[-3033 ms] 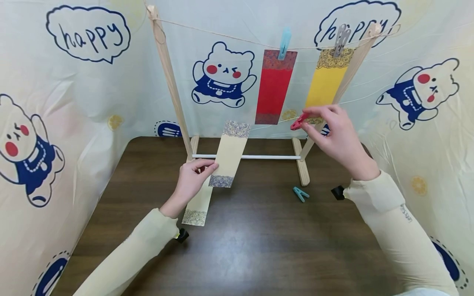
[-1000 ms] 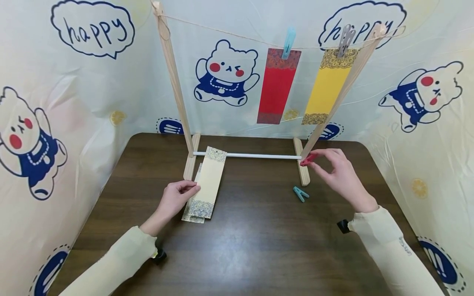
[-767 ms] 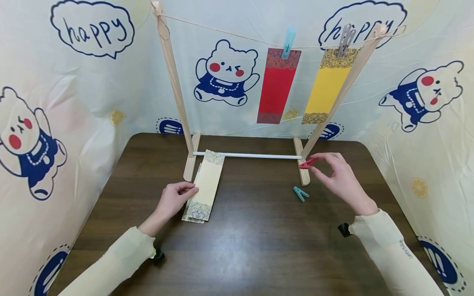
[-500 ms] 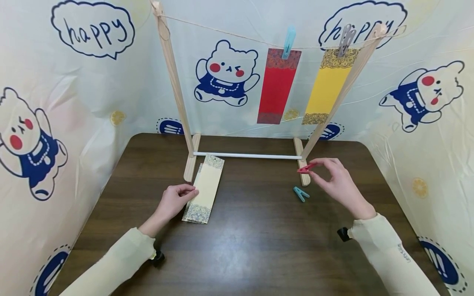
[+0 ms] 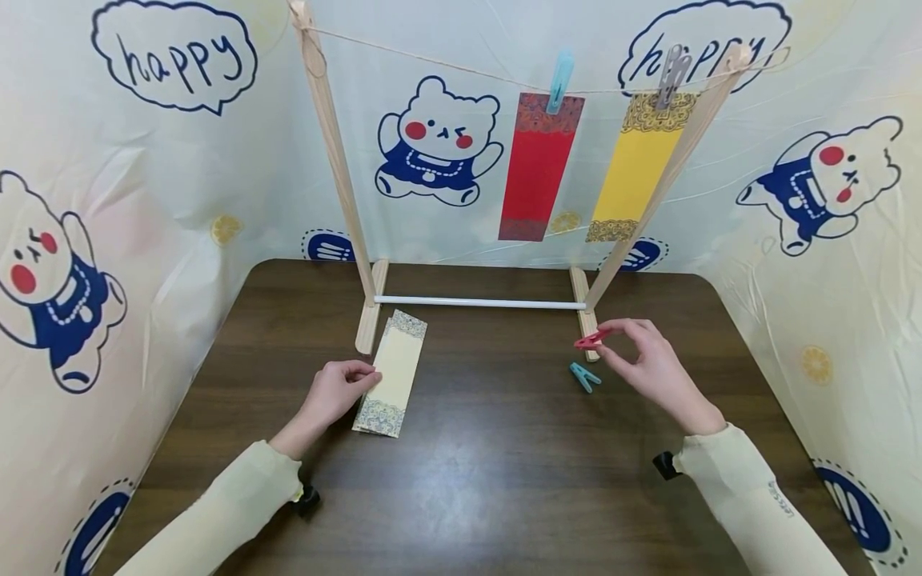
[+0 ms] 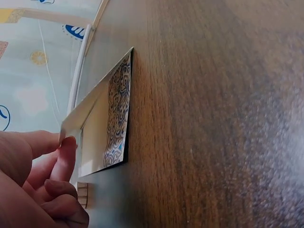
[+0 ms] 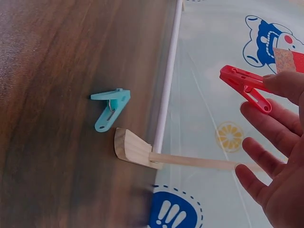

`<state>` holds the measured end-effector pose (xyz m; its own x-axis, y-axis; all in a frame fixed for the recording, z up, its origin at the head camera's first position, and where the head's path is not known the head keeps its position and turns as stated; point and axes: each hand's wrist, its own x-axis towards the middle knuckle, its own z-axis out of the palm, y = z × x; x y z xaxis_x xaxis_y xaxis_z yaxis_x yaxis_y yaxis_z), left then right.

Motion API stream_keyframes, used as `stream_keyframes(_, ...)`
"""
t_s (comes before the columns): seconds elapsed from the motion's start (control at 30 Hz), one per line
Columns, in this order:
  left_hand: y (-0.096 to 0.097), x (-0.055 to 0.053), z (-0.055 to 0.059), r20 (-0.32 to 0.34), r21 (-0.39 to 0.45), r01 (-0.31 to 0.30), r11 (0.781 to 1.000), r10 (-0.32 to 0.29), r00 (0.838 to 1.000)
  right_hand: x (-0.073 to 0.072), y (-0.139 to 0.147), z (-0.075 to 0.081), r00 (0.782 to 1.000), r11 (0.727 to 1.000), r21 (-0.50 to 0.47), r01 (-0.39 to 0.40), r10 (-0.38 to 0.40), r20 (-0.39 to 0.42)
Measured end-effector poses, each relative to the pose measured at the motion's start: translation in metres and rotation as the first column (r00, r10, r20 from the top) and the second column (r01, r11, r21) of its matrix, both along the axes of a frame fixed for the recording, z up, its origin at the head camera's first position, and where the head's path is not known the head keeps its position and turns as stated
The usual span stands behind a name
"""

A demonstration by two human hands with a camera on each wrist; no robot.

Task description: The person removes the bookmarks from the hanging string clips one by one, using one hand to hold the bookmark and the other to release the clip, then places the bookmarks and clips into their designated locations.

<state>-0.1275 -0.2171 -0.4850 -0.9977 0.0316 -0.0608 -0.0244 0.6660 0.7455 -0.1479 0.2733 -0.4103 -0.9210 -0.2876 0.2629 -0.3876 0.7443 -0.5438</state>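
Note:
My left hand [image 5: 337, 394] pinches the left edge of a cream paper strip [image 5: 396, 360] with patterned ends. In the left wrist view that edge is lifted, and a second patterned strip [image 6: 116, 111] lies beneath, on the table; in the head view the upper one covers most of it. Between the thumb and fingertips of my right hand [image 5: 648, 368] is a red clothespin [image 5: 591, 341], held over the stand's right foot. A light-blue clothespin [image 5: 585, 378] lies on the table just below it, also seen in the right wrist view, a blue clothespin [image 7: 111, 109].
A wooden stand with a left post [image 5: 331, 144], a white crossbar [image 5: 475, 302] and a string [image 5: 432, 62] stands at the back. From the string hang a red strip [image 5: 540, 172] on a blue clothespin and a yellow strip [image 5: 637, 172] on a grey one. Printed cloth surrounds the dark table [image 5: 468, 496].
My left hand has brought the cream strip down and toward me, onto the other strip. My right hand has lowered with the red clothespin from in front of the yellow strip.

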Motion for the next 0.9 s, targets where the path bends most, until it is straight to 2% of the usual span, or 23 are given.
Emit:
stream_keyframes(0.37, 0.000, -0.001, 0.002, 0.031, -0.060, 0.013, 0.998, -0.011, 0.999, 0.002, 0.000, -0.003, 1.000, 1.000, 0.001, 0.001, -0.001, 0.030)
stream_keyframes(0.5, -0.001, -0.002, 0.002, 0.043, -0.086, 0.012, 0.996, -0.008, 0.999, 0.002, 0.000, -0.005, 1.000, 1.000, 0.000, -0.015, 0.015, 0.001)
stream_keyframes(0.67, -0.004, -0.003, 0.000, 0.060, -0.129, -0.016, 0.992, 0.024, 0.998, 0.002, -0.001, -0.009, 0.999, 0.999, 0.003, -0.033, 0.033, -0.037)
stream_keyframes(0.9, -0.006, -0.004, -0.006, 0.059, -0.158, -0.013, 0.987, 0.023, 0.998, 0.004, -0.001, -0.012, 1.000, 0.999, 0.024, -0.029, 0.029, 0.010)
